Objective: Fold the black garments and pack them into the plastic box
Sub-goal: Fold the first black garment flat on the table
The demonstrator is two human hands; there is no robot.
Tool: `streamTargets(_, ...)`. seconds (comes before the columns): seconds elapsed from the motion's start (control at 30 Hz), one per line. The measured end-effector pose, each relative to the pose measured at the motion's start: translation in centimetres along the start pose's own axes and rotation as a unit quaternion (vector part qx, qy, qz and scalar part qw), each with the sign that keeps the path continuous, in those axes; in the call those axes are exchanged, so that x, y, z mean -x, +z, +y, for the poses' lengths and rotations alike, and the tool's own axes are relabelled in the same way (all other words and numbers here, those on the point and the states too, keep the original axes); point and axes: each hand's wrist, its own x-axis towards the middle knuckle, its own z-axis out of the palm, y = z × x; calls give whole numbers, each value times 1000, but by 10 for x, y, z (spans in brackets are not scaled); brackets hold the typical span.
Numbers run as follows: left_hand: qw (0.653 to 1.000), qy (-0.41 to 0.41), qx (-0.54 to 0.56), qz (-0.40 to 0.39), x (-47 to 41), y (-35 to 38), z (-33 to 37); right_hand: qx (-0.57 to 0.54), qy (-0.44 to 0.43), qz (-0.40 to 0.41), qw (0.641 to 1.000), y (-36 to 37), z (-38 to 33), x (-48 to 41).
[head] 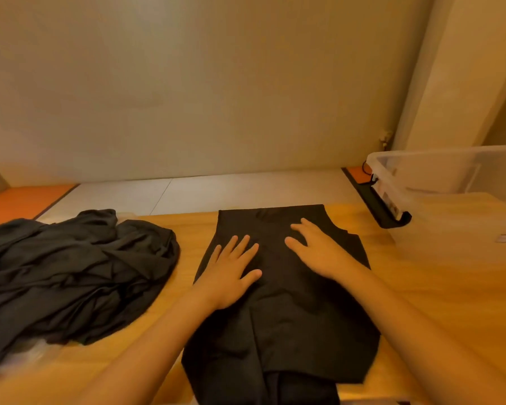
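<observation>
A smooth wooden table (421,302) carried a rumpled heap of black garments (67,273) at left, a flattened black garment (289,317) centre, a clear plastic box (450,200) at right. The left hand (231,270) and right hand (319,249) pressed flat on it, fingers spread.

You see a wooden table (421,302) facing a plain wall (187,83), pale floor (216,191) and orange mat (18,203) beyond, a black bracket (383,210) at its far edge

Both hands (234,270) (319,252) flat on black garment (287,311) (heap (70,270) left).
</observation>
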Motion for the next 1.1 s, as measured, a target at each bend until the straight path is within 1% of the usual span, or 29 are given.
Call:
streamTargets(0.1,1000,-6,5,-7,37,11,5,89,-26,-5,996,12,3,45)
streamTargets(0.2,999,-37,0,-19,52,23,8,177,-2,-19,984,33,15,59)
streamTargets(0.3,999,-45,-7,-8,47,30,8,232,12,-30,972,47,27,57)
streamTargets(0.37,999,-47,-10,1,39,31,5,244,8,-26,969,48,33,49)
streamTargets(0.57,998,-44,-4,34,-2,25,-14,240,3,-27,970,35,44,5)
streamTargets(0.67,995,-16,66,70,-5,24,-20,210,-19,-22,977,28,44,-3)
streamTargets(0.73,983,4,132,126,10,22,-21,148,-39,22,988,20,42,7)
streamTargets(0.8,973,29,169,154,35,18,-13,90,-69,66,991,15,41,31)
streamTargets(0.83,971,47,185,147,51,18,-5,69,-90,57,992,14,40,46)
streamTargets(0.87,968,71,201,130,66,19,5,63,-110,27,992,15,40,63)
streamTargets(0.93,966,123,210,82,90,25,21,104,-136,-46,984,21,43,88)
streamTargets(0.97,966,144,202,67,96,30,25,134,-146,-62,978,24,47,94)
streamTargets(1.0,965,161,196,62,99,35,25,148,-153,-60,975,26,52,97)
streamTargets(1.03,962,169,204,66,100,39,23,138,-158,-45,977,25,55,98)
streamTargets(1.1,951,148,257,85,102,40,12,85,-157,0,984,20,62,99)
